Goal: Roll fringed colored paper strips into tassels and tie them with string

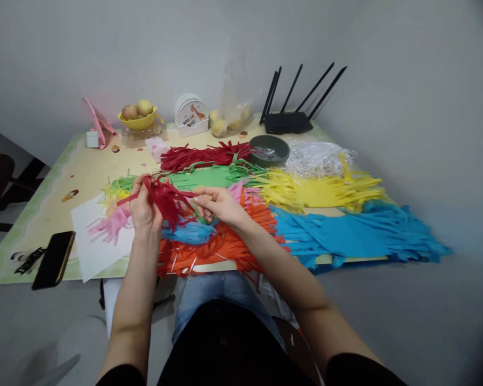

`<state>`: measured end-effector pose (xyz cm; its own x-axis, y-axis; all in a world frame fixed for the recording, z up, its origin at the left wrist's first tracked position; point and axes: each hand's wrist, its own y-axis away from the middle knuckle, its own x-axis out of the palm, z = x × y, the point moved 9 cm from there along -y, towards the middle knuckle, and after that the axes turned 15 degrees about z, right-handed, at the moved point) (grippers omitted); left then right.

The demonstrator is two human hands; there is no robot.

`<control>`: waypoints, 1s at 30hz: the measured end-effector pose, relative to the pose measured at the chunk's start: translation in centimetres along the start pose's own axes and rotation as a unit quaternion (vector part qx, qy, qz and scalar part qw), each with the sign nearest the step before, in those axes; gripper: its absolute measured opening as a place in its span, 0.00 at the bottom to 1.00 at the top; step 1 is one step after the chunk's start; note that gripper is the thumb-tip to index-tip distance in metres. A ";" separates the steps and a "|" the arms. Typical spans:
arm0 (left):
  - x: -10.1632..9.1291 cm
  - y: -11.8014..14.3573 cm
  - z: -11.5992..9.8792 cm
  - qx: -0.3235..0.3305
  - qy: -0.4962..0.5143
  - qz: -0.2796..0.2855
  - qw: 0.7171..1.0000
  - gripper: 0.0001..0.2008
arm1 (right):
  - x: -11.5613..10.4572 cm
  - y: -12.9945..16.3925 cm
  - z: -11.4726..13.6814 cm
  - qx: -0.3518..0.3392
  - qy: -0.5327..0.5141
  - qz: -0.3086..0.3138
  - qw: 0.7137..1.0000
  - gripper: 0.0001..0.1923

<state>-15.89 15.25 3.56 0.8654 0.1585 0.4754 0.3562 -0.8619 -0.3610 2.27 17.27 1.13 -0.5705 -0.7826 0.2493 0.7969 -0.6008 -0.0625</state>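
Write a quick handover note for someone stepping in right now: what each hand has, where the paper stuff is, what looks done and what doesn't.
Left hand: grip closed on a bunch of red paper strips, held above the table.
Right hand: fingers pinch one end of that bunch.
On the table: fringed sheets in orange, blue, yellow, green, red, pink.
Done: all visible sheets look cut into strips.
Left: red bunch in hand, unfinished; phone at left edge.

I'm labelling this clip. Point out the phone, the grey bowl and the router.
Phone (53, 259), head view, middle of its dark screen.
Grey bowl (280, 145), head view, right part of its rim.
Router (287, 123), head view, flat black body below the antennas.
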 end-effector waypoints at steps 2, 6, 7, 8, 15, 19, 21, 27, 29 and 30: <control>0.1 0.3 -0.4 -0.013 -0.051 0.023 0.998 0.14 | -0.6 0.2 0.6 -0.019 0.042 -0.028 0.999 0.24; 2.3 2.0 -6.0 0.106 -0.368 0.062 0.922 0.11 | -1.7 1.5 3.5 -0.057 0.283 -0.129 0.949 0.10; 3.7 2.5 -7.1 0.141 -0.449 0.089 0.878 0.12 | -1.5 1.7 4.0 -0.056 0.338 -0.133 0.930 0.07; 5.1 2.9 -7.4 0.156 -0.514 0.131 0.833 0.13 | -1.1 1.8 4.3 -0.052 0.374 -0.124 0.918 0.06; 6.8 2.8 -2.4 0.000 -0.539 0.273 0.797 0.07 | 0.2 2.4 5.1 -0.085 0.313 -0.086 0.942 0.11; 5.0 2.9 -0.4 -0.130 -0.262 0.215 0.932 0.16 | -0.2 3.1 5.6 -0.120 0.235 -0.107 0.959 0.12; 5.1 3.4 0.5 -0.187 -0.142 0.206 0.950 0.18 | 0.1 3.1 5.6 -0.124 0.223 -0.097 0.962 0.14; 5.8 4.1 1.3 -0.238 -0.027 0.182 0.954 0.15 | 0.9 3.1 6.0 -0.131 0.210 -0.089 0.965 0.15; 6.2 4.2 1.4 -0.246 -0.003 0.186 0.951 0.15 | 1.0 3.1 6.1 -0.132 0.206 -0.089 0.966 0.15; 6.3 4.3 1.5 -0.251 0.008 0.188 0.950 0.15 | 1.0 3.1 6.1 -0.133 0.204 -0.091 0.966 0.15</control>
<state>-8.37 13.25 3.81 0.8914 -0.2101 0.4016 -0.1933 -0.9777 -0.0825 5.40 15.65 7.06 -0.7704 -0.6265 -0.1184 0.6277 -0.7127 -0.3131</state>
